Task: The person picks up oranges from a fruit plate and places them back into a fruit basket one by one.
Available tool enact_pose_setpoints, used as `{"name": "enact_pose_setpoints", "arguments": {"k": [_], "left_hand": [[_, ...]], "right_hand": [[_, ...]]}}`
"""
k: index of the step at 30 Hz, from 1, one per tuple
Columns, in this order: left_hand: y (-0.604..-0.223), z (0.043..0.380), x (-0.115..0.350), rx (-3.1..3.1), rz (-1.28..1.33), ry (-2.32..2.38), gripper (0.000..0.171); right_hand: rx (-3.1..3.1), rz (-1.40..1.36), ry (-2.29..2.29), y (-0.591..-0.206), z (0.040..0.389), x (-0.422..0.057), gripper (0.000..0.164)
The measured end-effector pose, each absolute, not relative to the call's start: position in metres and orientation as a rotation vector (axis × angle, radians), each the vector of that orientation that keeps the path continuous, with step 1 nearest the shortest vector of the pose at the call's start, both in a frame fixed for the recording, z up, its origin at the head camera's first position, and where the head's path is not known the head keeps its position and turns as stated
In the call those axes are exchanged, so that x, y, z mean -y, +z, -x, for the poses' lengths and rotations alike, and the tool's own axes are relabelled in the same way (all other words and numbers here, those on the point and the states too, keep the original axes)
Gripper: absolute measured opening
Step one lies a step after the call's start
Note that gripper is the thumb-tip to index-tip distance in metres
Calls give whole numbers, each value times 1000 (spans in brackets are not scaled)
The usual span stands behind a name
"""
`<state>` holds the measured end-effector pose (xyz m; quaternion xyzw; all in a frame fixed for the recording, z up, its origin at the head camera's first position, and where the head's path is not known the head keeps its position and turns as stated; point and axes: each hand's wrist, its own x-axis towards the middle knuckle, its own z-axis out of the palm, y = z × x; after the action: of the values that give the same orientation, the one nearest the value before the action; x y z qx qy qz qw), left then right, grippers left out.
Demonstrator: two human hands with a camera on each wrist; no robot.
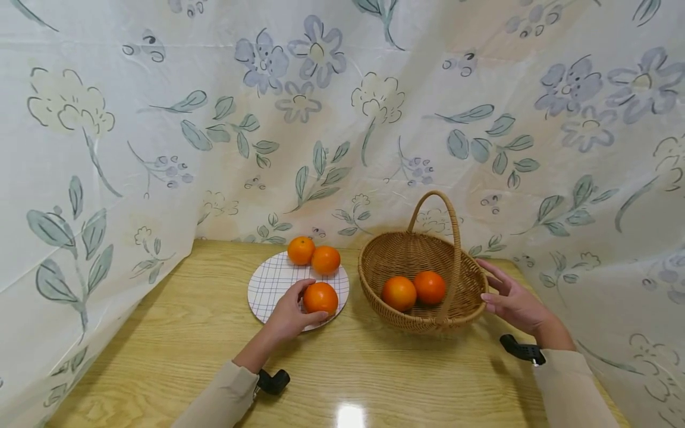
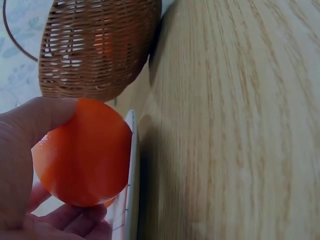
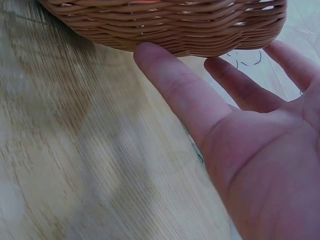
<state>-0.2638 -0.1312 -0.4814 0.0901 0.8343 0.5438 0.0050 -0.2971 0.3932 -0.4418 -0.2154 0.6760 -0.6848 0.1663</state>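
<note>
My left hand [image 1: 291, 314] has thumb and fingers curled round an orange [image 1: 321, 299] at the front right of a round white plate with a dark grid pattern [image 1: 267, 289]. In the left wrist view that orange [image 2: 87, 155] sits right at the plate's surface. Two more oranges [image 1: 326, 260] lie side by side at the plate's back edge. My right hand [image 1: 516, 303], its fingers extended, touches the right side of a wicker basket [image 1: 465, 309] with fingertips and thumb. Inside the basket are two oranges [image 1: 399, 293]. The right wrist view shows fingertips [image 3: 150, 55] against the weave.
The basket's tall arched handle [image 1: 455, 238] rises over its opening. Everything stands on a light wooden table [image 1: 176, 333]. A floral cloth [image 1: 321, 148] hangs behind the table and along both sides. The basket stands close to the plate's right.
</note>
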Motion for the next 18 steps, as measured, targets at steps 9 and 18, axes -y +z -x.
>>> {"name": "enact_pose_setpoints", "arguments": {"k": [9, 18], "left_hand": [[-479, 263, 133, -2578, -264, 1784, 75], [-457, 263, 125, -2507, -293, 1905, 70]], "right_hand": [[-1950, 614, -1937, -441, 298, -392, 86], [-1950, 626, -1939, -440, 299, -390, 86]]}}
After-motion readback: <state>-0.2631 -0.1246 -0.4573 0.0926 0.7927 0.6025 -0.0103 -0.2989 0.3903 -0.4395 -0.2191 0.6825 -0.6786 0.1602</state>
